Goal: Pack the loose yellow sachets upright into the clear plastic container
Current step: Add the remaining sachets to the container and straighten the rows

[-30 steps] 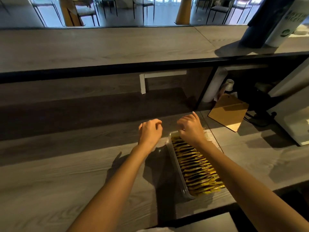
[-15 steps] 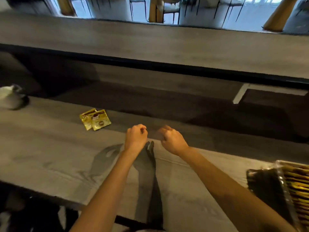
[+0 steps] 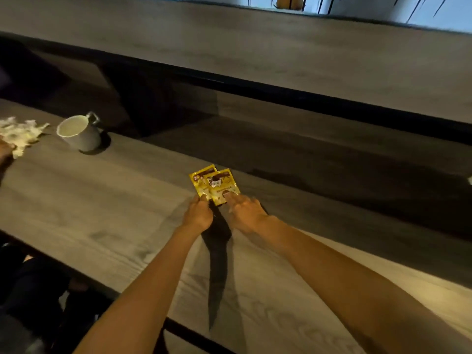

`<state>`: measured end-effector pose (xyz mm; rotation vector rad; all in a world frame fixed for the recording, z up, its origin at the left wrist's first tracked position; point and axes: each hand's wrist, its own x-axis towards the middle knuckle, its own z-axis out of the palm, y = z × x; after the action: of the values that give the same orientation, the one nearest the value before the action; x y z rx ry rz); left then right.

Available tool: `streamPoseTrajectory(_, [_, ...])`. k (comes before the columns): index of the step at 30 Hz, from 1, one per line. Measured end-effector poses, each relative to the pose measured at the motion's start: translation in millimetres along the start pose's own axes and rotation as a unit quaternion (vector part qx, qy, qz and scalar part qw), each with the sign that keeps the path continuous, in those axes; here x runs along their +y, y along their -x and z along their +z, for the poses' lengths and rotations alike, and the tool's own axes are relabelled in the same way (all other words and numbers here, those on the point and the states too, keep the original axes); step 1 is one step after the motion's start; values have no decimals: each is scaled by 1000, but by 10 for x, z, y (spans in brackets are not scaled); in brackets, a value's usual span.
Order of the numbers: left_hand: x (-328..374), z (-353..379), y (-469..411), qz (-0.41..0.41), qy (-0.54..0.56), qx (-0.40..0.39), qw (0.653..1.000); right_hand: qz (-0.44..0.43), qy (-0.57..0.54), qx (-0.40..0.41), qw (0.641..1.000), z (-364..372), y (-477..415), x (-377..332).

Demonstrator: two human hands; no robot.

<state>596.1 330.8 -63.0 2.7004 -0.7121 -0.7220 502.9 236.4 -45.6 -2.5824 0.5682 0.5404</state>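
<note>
Two yellow sachets (image 3: 215, 183) lie flat and overlapping on the grey wooden counter (image 3: 102, 200), just ahead of both hands. My left hand (image 3: 199, 214) has its fingers curled, and its fingertips pinch the near corner of the left sachet. My right hand (image 3: 244, 210) presses its straight index finger on the lower part of the right sachet. The clear plastic container is out of view.
A white mug (image 3: 79, 134) stands at the far left of the counter, with crumpled white tissue (image 3: 20, 132) beside it. A higher counter ledge (image 3: 281, 54) runs across the back. The counter's front edge (image 3: 76, 272) drops off at the lower left.
The view has swung left from the container to the two loose sachets. Both hands moved forward to them from empty fists; the container left the frame.
</note>
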Motion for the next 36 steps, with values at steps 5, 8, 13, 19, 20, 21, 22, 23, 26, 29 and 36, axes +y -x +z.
streamPoseTrajectory(5, [-165,63,-180,62,-95,-58,992,-15,24,-58,998,-21,-181,3])
streamPoseTrajectory(8, [-130,121,-114,69,-145,-47,986,-27,48,-91,994,19,-135,110])
streamPoseTrajectory(13, [206,366,325,85,-242,-16,966,-23,45,2,999,141,189,539])
streamPoseTrajectory(19, [500,660,691,135,-188,-55,971,105,-9,92,990,187,779,1038])
streamPoseTrajectory(20, [549,651,716,132,-157,-57,977,127,-16,111,985,192,847,1073])
streamPoseTrajectory(21, [597,626,721,130,-129,-48,982,147,-26,139,979,204,891,1099])
streamPoseTrajectory(22, [633,586,706,133,-114,-25,984,164,-43,170,971,226,908,1115])
streamPoseTrajectory(23, [657,536,676,140,-108,2,984,180,-68,194,962,246,902,1114])
streamPoseTrajectory(26, [615,436,500,149,-109,10,983,247,-126,155,948,305,816,1033])
streamPoseTrajectory(29, [482,463,338,128,-133,-64,981,279,-123,99,947,362,699,973])
streamPoseTrajectory(36, [352,549,564,76,-87,-25,993,301,-162,123,932,389,655,899])
